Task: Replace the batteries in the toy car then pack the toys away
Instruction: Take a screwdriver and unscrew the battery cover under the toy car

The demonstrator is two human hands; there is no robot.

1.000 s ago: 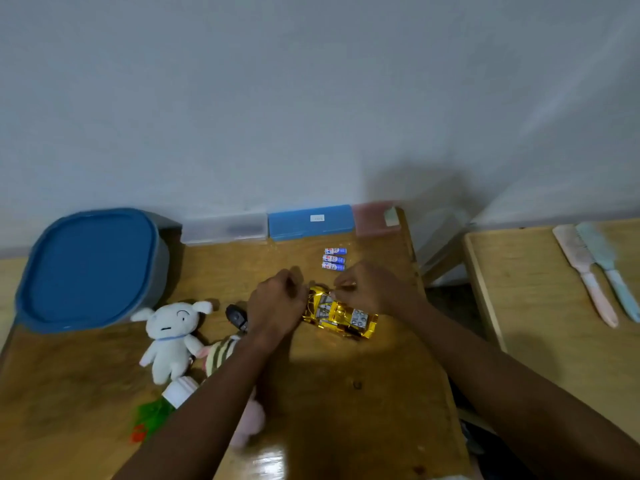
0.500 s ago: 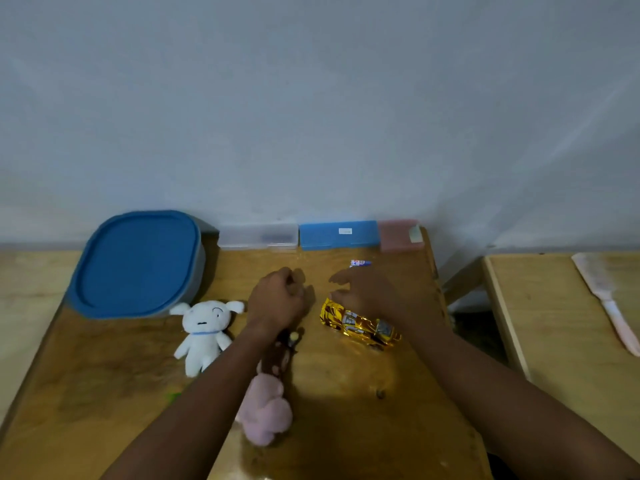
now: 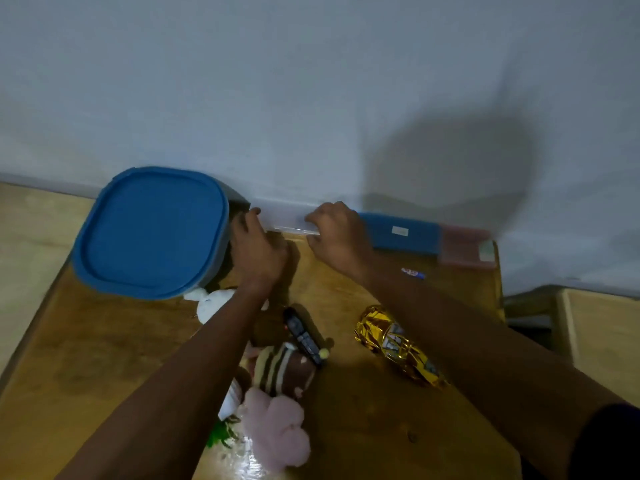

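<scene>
Your hands are at the clear plastic box (image 3: 289, 221) against the wall, so lift it evenly from both ends and keep it level; thin, slick plastic like this can twist or slip.

The big blue-lidded bin (image 3: 152, 230), smooth with rounded corners, sits just to its left. Mind that your left hand (image 3: 258, 249) doesn't jam against it.

That hand curls around the box's left end, and your right hand (image 3: 337, 239) pinches the right end between thumb and fingers. Motion blur makes it hard to say whether either grip is firm.

The toy car (image 3: 398, 344), shiny gold and crinkly-looking, lies near your right forearm on the wooden table (image 3: 104, 358), well apart from the box.

A soft pink plush (image 3: 277, 429) sits nearer you.

One small battery (image 3: 412, 273) lies loose beside your right wrist.
</scene>
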